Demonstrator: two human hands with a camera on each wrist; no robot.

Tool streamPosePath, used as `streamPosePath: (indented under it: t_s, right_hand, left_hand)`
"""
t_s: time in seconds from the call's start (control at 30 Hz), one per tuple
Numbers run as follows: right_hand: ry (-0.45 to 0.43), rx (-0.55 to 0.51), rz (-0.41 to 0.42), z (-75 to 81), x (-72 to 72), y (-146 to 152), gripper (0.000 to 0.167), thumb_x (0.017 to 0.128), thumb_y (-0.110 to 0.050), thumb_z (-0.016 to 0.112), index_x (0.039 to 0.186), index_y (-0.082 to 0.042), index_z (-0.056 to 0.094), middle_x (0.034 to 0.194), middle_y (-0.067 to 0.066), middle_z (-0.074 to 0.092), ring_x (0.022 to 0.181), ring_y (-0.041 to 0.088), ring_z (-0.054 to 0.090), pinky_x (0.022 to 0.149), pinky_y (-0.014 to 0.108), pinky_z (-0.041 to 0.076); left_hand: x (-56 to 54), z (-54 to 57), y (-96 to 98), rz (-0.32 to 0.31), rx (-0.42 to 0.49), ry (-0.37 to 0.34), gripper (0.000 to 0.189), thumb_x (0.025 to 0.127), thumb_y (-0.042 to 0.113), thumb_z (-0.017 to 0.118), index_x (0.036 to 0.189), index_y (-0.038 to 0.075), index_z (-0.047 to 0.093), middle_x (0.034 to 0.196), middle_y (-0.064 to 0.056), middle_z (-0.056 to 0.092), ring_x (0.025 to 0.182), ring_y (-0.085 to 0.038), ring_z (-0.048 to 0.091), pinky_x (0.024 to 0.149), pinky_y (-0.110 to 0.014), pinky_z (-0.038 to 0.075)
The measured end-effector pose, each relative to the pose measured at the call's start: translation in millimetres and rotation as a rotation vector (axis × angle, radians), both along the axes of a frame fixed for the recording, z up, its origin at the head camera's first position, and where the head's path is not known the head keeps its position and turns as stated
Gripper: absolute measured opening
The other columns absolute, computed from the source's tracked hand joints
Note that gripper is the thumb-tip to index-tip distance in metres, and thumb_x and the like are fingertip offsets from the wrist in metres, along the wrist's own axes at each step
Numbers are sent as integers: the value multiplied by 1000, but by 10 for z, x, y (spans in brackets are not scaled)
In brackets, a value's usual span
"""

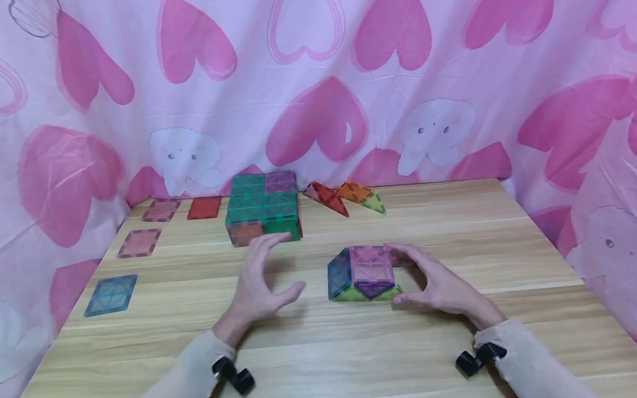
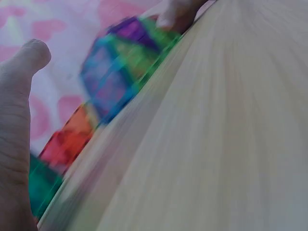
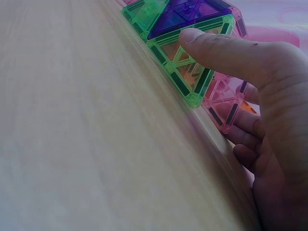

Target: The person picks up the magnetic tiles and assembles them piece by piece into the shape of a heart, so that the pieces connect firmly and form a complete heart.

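- A left hand, thumb and fingers spread loose, left of the block.
- A right hand pinching the small translucent pink, purple, blue and green plastic block on its right side, right of centre.
- Far: a larger, mostly green translucent plastic box.

Pale pink cloth hangs in loose folds behind the tabletop and along both sides, printed with deeper pink hearts, outlined hearts and whitish cartoon animals; light wood grain runs across the tabletop, softly lit
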State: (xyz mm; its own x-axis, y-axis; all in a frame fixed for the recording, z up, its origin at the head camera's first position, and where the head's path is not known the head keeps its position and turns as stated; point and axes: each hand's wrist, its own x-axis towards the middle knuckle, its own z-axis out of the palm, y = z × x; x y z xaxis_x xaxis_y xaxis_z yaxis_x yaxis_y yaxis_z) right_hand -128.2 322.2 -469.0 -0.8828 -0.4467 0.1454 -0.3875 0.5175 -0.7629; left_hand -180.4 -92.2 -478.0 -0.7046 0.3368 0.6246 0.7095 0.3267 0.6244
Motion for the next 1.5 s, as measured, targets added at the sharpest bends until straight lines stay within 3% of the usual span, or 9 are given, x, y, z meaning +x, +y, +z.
streamPosePath:
  t_s: [0.47,0.63,0.73,0.83,0.93,1.03,1.13,1.33,1.5]
  right_hand:
    - [9,29,-13,-24,7,-2,103,89,-38,97,172,-30,37,161,0,54,149,29,53,128,30,34]
    - [12,30,-19,-23,17,22,103,89,-37,97,172,-29,37,161,1,55,150,30,53,128,27,34]
    - [15,26,-12,-20,16,21,103,89,-36,97,172,-28,37,161,2,55,149,30,54,128,28,35]
    - [16,21,-3,-23,11,12,104,89,-36,97,173,-27,36,161,2,54,148,30,54,129,30,36]
    - [11,17,5,-21,4,5,104,89,-36,97,173,-28,35,162,1,54,149,28,54,129,31,36]
    - [6,18,4,-10,0,-2,104,89,-37,97,173,-29,36,163,0,53,149,27,54,129,33,36]
    - [11,22,3,-3,0,-9,103,90,-37,96,172,-28,36,163,1,53,148,29,54,129,39,38]
    - [3,30,-11,1,6,-7,104,89,-39,97,173,-30,36,162,0,53,149,28,54,130,44,36]
    - [1,34,-17,-2,9,-1,105,88,-39,97,173,-30,35,162,1,54,149,29,54,130,42,37]
  left_hand:
    - [136,74,-1886,426,4,49,79,70,5,97,145,9,73,141,-19,73,140,-3,56,122,-21,34]
    - [175,83,-2402,520,-67,-47,73,73,7,99,141,11,76,148,10,71,140,8,49,117,-15,28]
    - [205,63,-2656,566,-164,-97,67,76,15,100,138,12,77,153,19,65,148,5,43,120,-14,22]
    - [260,51,-2860,575,-261,-159,62,81,22,99,137,9,76,163,0,60,159,-15,39,126,-18,15]
    - [325,56,-2980,572,-357,-257,62,89,31,94,141,7,72,166,-21,53,162,-40,35,132,-33,13]
    - [364,77,-3005,543,-434,-335,68,92,40,91,148,8,69,165,-29,50,154,-58,36,129,-65,21]
    - [370,106,-2960,492,-474,-355,74,90,43,93,153,13,67,164,-28,50,147,-58,39,113,-79,30]
    - [345,143,-2781,416,-497,-303,74,86,38,97,153,20,70,152,-23,59,135,-48,49,106,-68,37]
    - [312,100,-2453,378,-415,-242,76,77,28,104,146,21,74,136,-16,73,124,-13,59,105,-19,40]
